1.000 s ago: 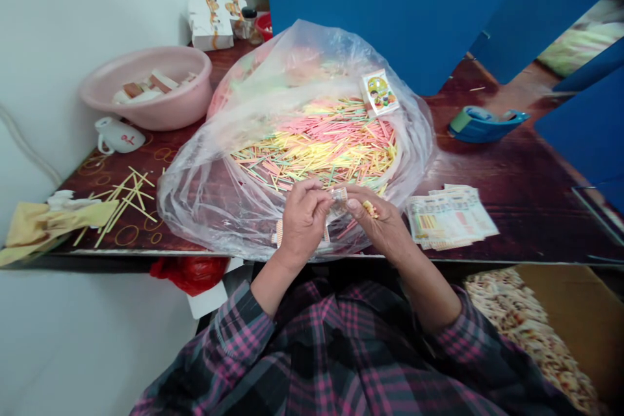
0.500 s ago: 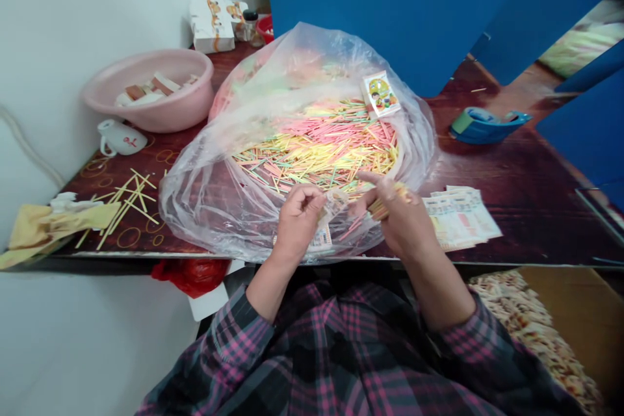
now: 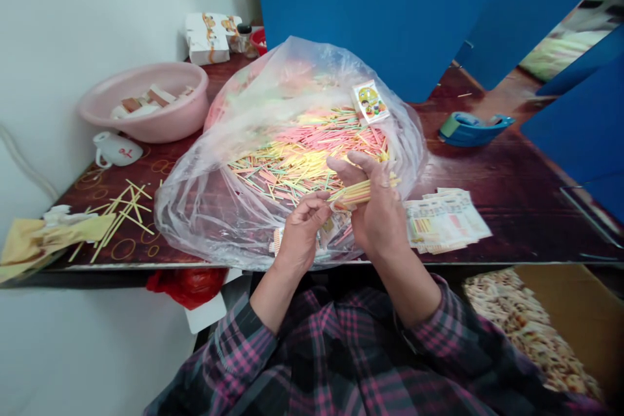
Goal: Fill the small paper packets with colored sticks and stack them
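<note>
Over the front of a large clear plastic bag, my right hand grips a bundle of thin yellow sticks, its thumb and forefinger partly spread. The bundle's left ends reach the fingertips of my left hand. Those fingers pinch a small clear printed packet, partly hidden by the hands; whether any sticks are inside its mouth, I cannot tell. Many pink, yellow and green sticks fill the large bag behind my hands. Another printed packet shows beside my left hand.
Flat packets lie stacked at right, near a blue tape dispenser. A small printed box rests on the bag. At left are a pink basin, a white mug, loose yellow sticks and a yellow cloth.
My right hand has moved left and turned, bringing the stick bundle to the left fingers. The packet now sits lower, between the hands. The view has shifted slightly.
</note>
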A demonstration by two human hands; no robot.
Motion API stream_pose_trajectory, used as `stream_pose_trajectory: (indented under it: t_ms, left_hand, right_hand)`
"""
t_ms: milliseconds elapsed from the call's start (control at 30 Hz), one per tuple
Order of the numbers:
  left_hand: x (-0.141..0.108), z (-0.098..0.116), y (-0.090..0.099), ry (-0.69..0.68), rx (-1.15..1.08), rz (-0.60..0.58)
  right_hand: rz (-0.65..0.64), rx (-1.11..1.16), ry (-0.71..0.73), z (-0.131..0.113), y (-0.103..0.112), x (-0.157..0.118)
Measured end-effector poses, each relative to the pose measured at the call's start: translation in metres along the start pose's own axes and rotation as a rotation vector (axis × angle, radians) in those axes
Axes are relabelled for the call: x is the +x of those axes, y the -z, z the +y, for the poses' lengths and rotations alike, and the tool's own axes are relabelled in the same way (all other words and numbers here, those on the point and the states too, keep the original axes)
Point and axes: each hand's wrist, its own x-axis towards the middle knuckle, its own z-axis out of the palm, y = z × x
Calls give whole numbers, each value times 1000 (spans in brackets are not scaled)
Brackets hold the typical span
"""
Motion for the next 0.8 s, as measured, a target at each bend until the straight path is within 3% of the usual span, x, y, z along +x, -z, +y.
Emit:
stream_pose_trajectory:
  t_ms: [300,500,600,800]
  left_hand:
    - [-1,-1,-1,5,-30,13]
    - [0,0,-1,-34,51,34]
    - [1,-3,0,-10,7,57]
    - [2,-5,-3,-64,25,81]
  right_hand:
    - [-105,-68,46,14,7,-8]
    - [-238,-138,-73,23,16,-2]
    - [-185,-153,-27,26,18,-3]
    - [-221,-315,99,29,18,-10]
